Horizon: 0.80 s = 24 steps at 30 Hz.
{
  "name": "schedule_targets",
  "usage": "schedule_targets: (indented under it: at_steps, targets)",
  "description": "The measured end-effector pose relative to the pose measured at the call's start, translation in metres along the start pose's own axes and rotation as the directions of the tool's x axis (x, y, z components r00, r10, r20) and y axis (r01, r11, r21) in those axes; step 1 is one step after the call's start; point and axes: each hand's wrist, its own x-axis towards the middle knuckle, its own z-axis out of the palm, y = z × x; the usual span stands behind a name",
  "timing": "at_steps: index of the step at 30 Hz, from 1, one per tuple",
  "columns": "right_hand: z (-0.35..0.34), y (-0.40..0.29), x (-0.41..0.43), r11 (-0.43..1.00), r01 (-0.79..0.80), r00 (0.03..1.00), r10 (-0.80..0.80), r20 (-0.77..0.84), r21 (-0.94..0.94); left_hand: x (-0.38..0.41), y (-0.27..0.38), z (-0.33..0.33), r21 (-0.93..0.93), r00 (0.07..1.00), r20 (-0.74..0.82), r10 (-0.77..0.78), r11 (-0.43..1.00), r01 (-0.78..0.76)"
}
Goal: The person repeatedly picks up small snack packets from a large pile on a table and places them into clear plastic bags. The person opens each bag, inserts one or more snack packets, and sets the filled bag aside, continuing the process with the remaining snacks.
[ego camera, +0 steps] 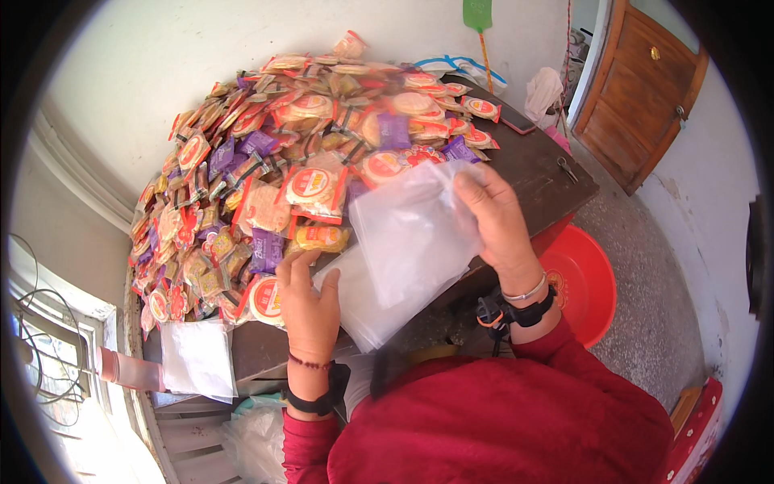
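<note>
My right hand [499,221] grips the top corner of a clear plastic bag [417,224], raised over a stack of similar clear bags [363,302] at the table's front edge. Beside the stack's left side is my left hand [308,302], thumb and fingers apart, nothing seen between them; whether its thumb touches the stack I cannot tell. Beyond both hands lies a big heap of individually wrapped snacks: round rice crackers [314,187] in red-edged wrappers, purple packets [266,249] and a yellow-filled packet [319,237]. Another pile of clear bags [199,360] lies at the left front.
A pink bottle [130,369] lies by the left bags. Scissors [567,170] and a phone [517,123] rest on the dark table [547,199]'s right part. A red basin [583,284] stands below on the right. A wooden door [644,91] is at the back right.
</note>
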Motion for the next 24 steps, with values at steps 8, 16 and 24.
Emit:
schedule_targets:
  at_steps: [8,16,24]
  targets:
    - [0.042,0.007,-0.02,0.997,-0.064,0.988,0.058,0.144,0.039,-0.014,0.029,-0.015,-0.612,0.9,0.278,-0.335,0.661,0.435]
    - [0.027,0.011,-0.005,0.878,-0.053,0.994,0.093,0.061,-0.475,-0.02,0.011,-0.012,-0.692,0.877,0.282,-0.388,0.551,0.467]
    - [0.017,0.035,0.0,0.497,0.128,0.991,-0.095,0.093,-0.858,-0.03,0.006,0.001,-0.142,0.961,0.103,-0.257,0.952,0.27]
